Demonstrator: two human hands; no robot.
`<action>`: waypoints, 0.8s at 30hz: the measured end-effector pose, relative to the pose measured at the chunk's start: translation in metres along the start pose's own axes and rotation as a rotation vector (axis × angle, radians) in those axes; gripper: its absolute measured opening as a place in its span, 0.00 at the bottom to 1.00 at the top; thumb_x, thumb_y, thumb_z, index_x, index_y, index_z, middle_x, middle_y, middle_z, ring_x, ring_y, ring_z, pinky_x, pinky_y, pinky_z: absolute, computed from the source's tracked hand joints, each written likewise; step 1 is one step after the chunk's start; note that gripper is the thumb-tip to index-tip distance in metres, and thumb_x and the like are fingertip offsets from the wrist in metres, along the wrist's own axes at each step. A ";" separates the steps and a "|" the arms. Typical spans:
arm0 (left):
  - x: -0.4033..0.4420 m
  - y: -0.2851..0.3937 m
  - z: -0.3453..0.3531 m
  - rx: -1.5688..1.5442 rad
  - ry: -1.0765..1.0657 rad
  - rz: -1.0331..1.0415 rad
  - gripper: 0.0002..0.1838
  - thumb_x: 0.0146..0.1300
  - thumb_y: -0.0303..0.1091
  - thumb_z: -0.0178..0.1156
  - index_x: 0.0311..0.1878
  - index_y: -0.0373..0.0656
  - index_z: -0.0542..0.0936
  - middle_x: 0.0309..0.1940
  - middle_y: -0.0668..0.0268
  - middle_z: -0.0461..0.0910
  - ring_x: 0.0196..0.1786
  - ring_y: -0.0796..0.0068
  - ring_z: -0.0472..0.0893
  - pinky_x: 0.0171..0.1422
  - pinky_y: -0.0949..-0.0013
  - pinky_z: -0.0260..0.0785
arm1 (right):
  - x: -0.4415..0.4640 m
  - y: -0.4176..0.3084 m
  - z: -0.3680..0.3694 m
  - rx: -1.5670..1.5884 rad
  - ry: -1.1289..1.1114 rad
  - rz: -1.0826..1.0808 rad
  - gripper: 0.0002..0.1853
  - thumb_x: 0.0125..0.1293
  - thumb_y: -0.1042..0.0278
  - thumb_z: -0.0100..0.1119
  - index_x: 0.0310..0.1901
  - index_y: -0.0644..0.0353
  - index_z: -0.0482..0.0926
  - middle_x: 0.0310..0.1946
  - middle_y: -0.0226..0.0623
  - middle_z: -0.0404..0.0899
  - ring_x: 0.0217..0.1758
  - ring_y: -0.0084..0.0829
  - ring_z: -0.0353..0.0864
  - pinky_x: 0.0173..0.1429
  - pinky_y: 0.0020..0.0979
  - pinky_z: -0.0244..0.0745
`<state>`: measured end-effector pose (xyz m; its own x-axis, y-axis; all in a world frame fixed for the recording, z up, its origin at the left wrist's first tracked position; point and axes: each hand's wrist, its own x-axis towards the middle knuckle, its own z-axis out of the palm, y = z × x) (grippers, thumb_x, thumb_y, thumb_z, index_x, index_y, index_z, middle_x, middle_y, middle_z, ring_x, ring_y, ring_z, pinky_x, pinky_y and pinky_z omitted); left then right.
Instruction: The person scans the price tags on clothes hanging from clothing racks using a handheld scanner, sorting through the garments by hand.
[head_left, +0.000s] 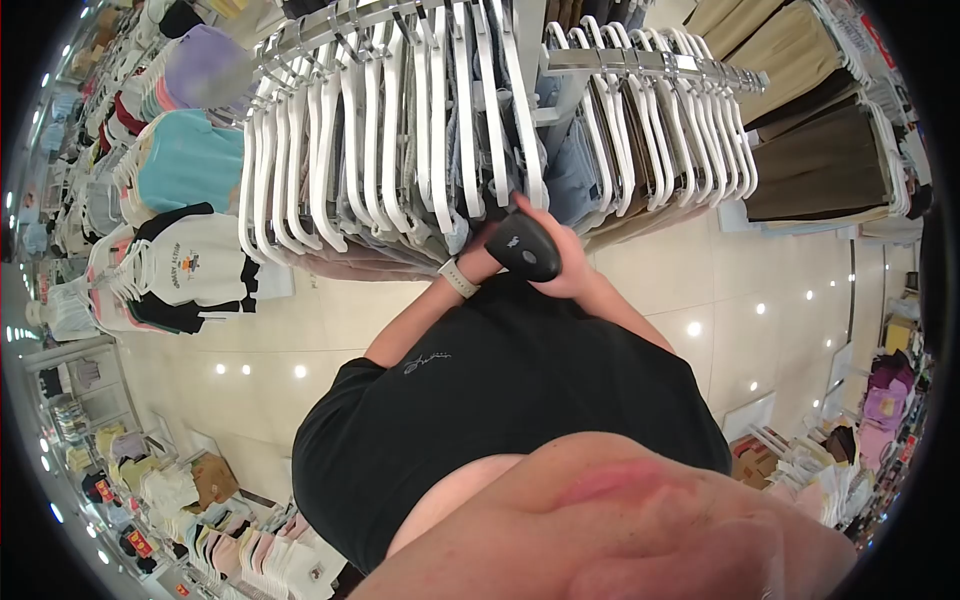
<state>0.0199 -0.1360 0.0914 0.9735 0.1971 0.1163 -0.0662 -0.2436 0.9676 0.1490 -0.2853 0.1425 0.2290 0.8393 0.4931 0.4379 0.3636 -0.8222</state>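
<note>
Head view, left grip [481,254] part-hidden, behind black device [526,246]

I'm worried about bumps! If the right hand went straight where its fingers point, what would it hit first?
Probably a white hanger, just beyond the fingertips of the right hand. Depth is unclear there, so they might even be touching.

hangers [437,150] crammed on the rail [320,28] before me, gadget [527,247] in my right hand [572,262], another rail [610,60] past its right end
</note>
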 end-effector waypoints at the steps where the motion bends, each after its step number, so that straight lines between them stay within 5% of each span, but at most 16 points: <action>1: 0.001 -0.013 0.004 -0.006 0.063 -0.002 0.21 0.73 0.40 0.58 0.65 0.43 0.75 0.63 0.60 0.77 0.66 0.64 0.75 0.72 0.62 0.66 | -0.001 0.003 -0.001 0.004 -0.039 -0.002 0.45 0.52 0.76 0.70 0.73 0.71 0.59 0.63 0.53 0.77 0.56 0.44 0.85 0.62 0.34 0.75; 5: 0.014 -0.016 0.007 -0.116 0.273 -0.146 0.18 0.76 0.38 0.55 0.64 0.42 0.76 0.62 0.61 0.78 0.63 0.67 0.77 0.69 0.64 0.68 | -0.005 0.019 0.021 -0.073 0.233 -0.038 0.45 0.50 0.72 0.74 0.71 0.68 0.64 0.51 0.53 0.83 0.49 0.57 0.85 0.52 0.44 0.79; 8: 0.021 -0.006 0.005 -0.209 0.437 -0.320 0.21 0.77 0.40 0.54 0.66 0.40 0.75 0.64 0.59 0.77 0.65 0.65 0.74 0.71 0.63 0.63 | -0.002 0.013 0.023 0.023 0.362 0.001 0.43 0.49 0.72 0.73 0.69 0.68 0.66 0.52 0.53 0.81 0.52 0.57 0.83 0.55 0.45 0.77; 14: 0.022 -0.012 0.009 -0.110 0.412 -0.278 0.25 0.78 0.41 0.50 0.72 0.37 0.69 0.71 0.55 0.71 0.73 0.61 0.69 0.78 0.63 0.55 | -0.001 0.010 -0.002 -0.120 0.243 0.074 0.36 0.56 0.80 0.67 0.69 0.72 0.67 0.64 0.51 0.75 0.68 0.43 0.76 0.70 0.36 0.68; 17: 0.029 -0.008 0.018 -0.097 0.390 -0.208 0.22 0.77 0.40 0.50 0.67 0.37 0.73 0.67 0.55 0.74 0.69 0.62 0.71 0.74 0.63 0.60 | 0.001 0.013 -0.004 -0.129 0.240 0.124 0.36 0.56 0.78 0.68 0.68 0.71 0.68 0.63 0.50 0.75 0.67 0.43 0.77 0.70 0.37 0.68; 19: 0.035 -0.003 0.025 -0.093 0.410 -0.053 0.15 0.75 0.38 0.53 0.56 0.39 0.80 0.54 0.59 0.83 0.57 0.67 0.80 0.63 0.65 0.72 | 0.005 0.011 -0.004 -0.121 0.233 0.119 0.35 0.56 0.78 0.69 0.67 0.71 0.69 0.62 0.50 0.75 0.66 0.43 0.77 0.70 0.36 0.68; 23: 0.042 -0.003 0.032 0.122 0.485 -0.074 0.26 0.76 0.43 0.53 0.68 0.35 0.71 0.65 0.50 0.75 0.68 0.57 0.75 0.73 0.60 0.64 | 0.002 0.012 -0.002 -0.103 0.268 0.099 0.35 0.56 0.76 0.72 0.65 0.70 0.70 0.60 0.50 0.76 0.63 0.43 0.79 0.68 0.36 0.69; 24: 0.047 0.003 0.035 -0.108 0.563 -0.134 0.25 0.76 0.46 0.54 0.65 0.35 0.73 0.59 0.53 0.78 0.61 0.58 0.79 0.68 0.62 0.68 | 0.001 0.015 -0.001 -0.117 0.275 0.094 0.35 0.55 0.76 0.72 0.65 0.70 0.70 0.59 0.50 0.76 0.61 0.43 0.79 0.67 0.36 0.70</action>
<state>0.0730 -0.1609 0.0917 0.7107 0.7005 0.0642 -0.0015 -0.0897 0.9960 0.1566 -0.2793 0.1314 0.4924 0.7206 0.4882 0.4972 0.2275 -0.8373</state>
